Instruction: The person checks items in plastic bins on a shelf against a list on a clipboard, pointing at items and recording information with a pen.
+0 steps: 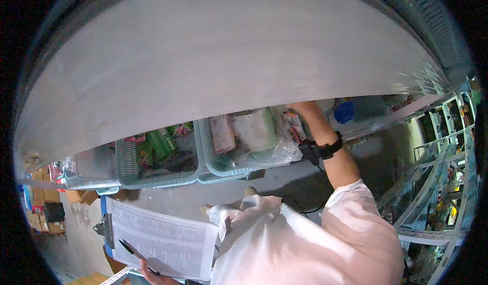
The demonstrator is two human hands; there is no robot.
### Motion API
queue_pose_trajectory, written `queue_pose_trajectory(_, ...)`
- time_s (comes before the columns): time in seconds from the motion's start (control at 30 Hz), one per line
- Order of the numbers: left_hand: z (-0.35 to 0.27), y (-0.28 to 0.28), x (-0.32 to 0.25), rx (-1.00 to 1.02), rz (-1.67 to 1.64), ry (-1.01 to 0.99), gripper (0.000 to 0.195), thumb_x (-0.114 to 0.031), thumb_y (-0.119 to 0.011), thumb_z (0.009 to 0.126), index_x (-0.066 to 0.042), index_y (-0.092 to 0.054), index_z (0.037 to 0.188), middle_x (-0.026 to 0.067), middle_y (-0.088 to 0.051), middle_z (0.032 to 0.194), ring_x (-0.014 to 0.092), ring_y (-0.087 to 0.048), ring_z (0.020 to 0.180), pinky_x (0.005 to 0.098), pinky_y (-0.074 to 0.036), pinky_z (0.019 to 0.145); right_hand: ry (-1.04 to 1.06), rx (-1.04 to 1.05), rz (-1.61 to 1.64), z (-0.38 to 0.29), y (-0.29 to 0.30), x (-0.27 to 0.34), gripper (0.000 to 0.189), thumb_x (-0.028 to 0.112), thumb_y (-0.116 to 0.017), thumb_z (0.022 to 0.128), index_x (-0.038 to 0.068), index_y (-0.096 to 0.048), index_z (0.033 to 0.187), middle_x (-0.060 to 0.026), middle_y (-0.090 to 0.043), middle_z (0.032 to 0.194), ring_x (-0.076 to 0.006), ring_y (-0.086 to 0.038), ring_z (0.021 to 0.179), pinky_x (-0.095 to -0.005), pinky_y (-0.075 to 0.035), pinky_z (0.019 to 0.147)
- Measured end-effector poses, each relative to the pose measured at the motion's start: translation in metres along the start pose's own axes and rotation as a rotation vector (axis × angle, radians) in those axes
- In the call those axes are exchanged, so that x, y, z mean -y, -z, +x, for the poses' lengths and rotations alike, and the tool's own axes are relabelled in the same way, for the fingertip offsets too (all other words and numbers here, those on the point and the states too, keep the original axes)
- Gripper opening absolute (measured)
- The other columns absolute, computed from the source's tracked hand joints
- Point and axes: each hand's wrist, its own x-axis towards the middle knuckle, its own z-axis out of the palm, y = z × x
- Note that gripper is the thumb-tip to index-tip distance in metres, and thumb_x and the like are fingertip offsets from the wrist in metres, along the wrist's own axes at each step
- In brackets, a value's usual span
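Note:
My left hand (152, 275) is at the bottom edge, holding a clipboard with a printed sheet (164, 235). A black pen (139, 256) lies slantwise over the sheet, against the fingers of that hand. My right hand (304, 111) reaches under the edge of a broad grey shelf panel (236, 56), which hides the fingertips. Just beside it are a clear plastic bag (286, 149) and pink printed packages (294, 126) at the right end of a pale blue-green plastic basket (228, 170). Whether the fingers grip anything is hidden. A black strapped device (322, 150) sits on my right wrist.
Another plastic basket (127, 163) with green and pink packages stands to the left. A round blue object (344, 112) lies right of my forearm. Metal shelving (438, 159) rises at the right, and cardboard boxes (45, 201) are stacked at the far left.

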Motion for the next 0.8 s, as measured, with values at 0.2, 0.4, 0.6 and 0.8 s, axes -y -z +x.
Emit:
queue_pose_trajectory(0.2,0.023,-0.001,-0.01,0.049,0.046,-0.042,0.048,-0.041,-0.049,0.094,-0.014,-0.059,0.132,0.0101,-0.046,0.142,0.026,-0.041,0.133,0.045,-0.03,0.111,-0.435,-0.367,0.337,0.028,0.035,-0.068,0.031,0.019,-0.061,0.083,0.004,-0.063,0.111,-0.0168,-0.064,0.113,-0.0381,-0.061,0.105,-0.0503,-0.048,0.091)
queue_pose_trajectory(0.4,0.046,0.001,-0.019,0.081,0.067,-0.048,0.048,-0.041,-0.049,0.094,-0.013,-0.059,0.132,0.0099,-0.047,0.141,0.026,-0.041,0.132,0.0447,-0.03,0.111,-0.767,-0.682,1.109,0.02,0.07,-0.085,0.036,0.025,-0.06,0.088,0.007,-0.059,0.119,-0.0141,-0.062,0.119,-0.0353,-0.06,0.11,-0.0495,-0.049,0.093)
queue_pose_trajectory(0.6,0.071,0.002,-0.023,0.106,0.088,-0.054,0.048,-0.041,-0.049,0.094,-0.013,-0.06,0.131,0.0097,-0.047,0.14,0.026,-0.041,0.132,0.0443,-0.03,0.111,-0.902,-0.7,1.395,-0.004,0.065,-0.064,0.041,0.03,-0.059,0.092,0.011,-0.056,0.128,-0.0113,-0.061,0.126,-0.0324,-0.059,0.115,-0.0486,-0.049,0.095)
queue_pose_trajectory(0.8,0.085,0.006,-0.028,0.11,0.106,-0.065,0.047,-0.041,-0.048,0.094,-0.013,-0.06,0.13,0.0095,-0.048,0.14,0.026,-0.041,0.132,0.044,-0.031,0.111,-0.879,-0.542,1.517,-0.017,0.036,-0.044,0.051,0.04,-0.055,0.097,0.016,-0.045,0.14,-0.0073,-0.054,0.136,-0.0276,-0.054,0.124,-0.0469,-0.048,0.1)
